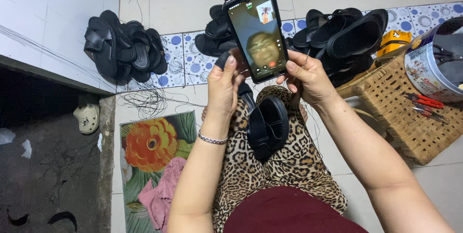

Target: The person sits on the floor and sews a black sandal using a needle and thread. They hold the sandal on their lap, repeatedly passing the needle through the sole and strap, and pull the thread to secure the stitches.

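Fingers of both the left hand [223,86] and right hand [305,76] grasp a black smartphone [255,30] showing a video call, above a black rubber sandal [266,126] resting on the lap, which looks set aside and would need a freed hand.

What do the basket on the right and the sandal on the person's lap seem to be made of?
Basket: woven cane or rattan, matt tan, judging by its criss-cross weave. Sandal: black rubber or synthetic leather, probably, with a faint sheen on its curved strap.
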